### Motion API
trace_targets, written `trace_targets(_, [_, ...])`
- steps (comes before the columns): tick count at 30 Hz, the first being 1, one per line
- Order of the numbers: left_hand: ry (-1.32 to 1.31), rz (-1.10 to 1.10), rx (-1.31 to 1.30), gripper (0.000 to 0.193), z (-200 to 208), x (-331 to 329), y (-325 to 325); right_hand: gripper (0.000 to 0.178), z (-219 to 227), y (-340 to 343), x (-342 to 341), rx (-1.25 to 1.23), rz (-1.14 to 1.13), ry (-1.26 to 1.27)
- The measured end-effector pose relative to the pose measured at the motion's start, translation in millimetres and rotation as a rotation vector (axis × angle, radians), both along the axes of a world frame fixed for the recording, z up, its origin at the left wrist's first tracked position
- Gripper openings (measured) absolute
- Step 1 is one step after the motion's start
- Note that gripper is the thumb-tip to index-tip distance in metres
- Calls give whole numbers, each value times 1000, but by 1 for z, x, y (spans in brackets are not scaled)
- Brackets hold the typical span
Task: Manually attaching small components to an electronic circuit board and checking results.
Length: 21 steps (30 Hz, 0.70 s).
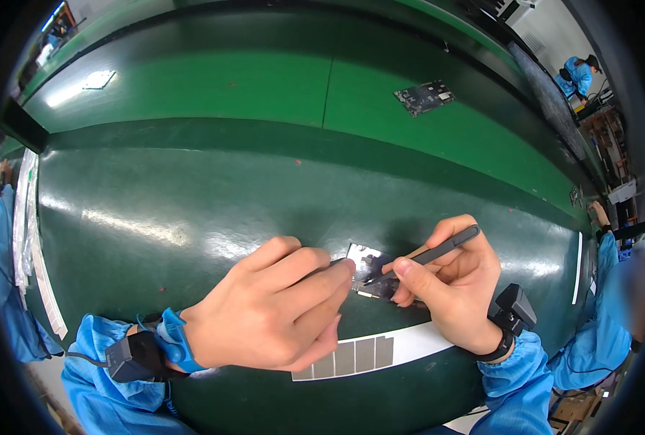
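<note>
A small dark circuit board (pixel 380 289) with a shiny silvery patch lies in front of me, between my two hands. My left hand (pixel 270 308) is closed, with its fingertips at the board's left edge; its thumb is mostly hidden. My right hand (pixel 456 283) grips slim black tweezers (pixel 442 250) between thumb and fingers. Their pointed end slants down to the left and reaches the board's surface. Just below the hands, a white strip (pixel 417 345) carries several grey rectangular pads (pixel 364 354).
Another circuit board (pixel 425 97) lies on the bright green raised surface at the back right, and a smaller one (pixel 99 80) at the back left. Plastic-wrapped sheets (pixel 29 217) line the table's left edge. A person in blue (pixel 605 312) sits close on the right.
</note>
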State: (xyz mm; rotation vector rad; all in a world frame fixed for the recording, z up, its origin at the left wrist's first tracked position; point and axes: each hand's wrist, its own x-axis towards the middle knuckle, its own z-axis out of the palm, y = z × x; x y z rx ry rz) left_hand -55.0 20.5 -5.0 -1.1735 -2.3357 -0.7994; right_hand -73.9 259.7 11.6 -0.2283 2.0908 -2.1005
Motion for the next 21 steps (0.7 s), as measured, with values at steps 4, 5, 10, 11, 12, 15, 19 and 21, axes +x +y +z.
trace_targets(4, [4,8,-14,35,3,1,0,33,2,-2,0,12,-10,-16])
trace_targets(5, [5,19,-23,36,4,1,-1,33,3,-3,-1,12,-3,-13])
trace_targets(10, [-5,27,-124,37,12,-1,5,32,2,-2,-3,22,0,7])
trace_targets(11, [35,33,-189,36,14,-1,7,31,1,0,-3,19,3,30])
trace_targets(12, [78,40,-255,36,17,0,9,31,0,3,-2,10,-7,44])
trace_targets(15, [118,17,-365,29,28,0,13,27,4,12,-4,-140,-84,-75])
trace_targets(19, [-15,-104,-57,27,25,-11,18,19,6,13,-1,-226,-30,-142])
trace_targets(21, [-87,-112,-49,33,26,-17,20,10,14,24,-7,-238,36,-31])
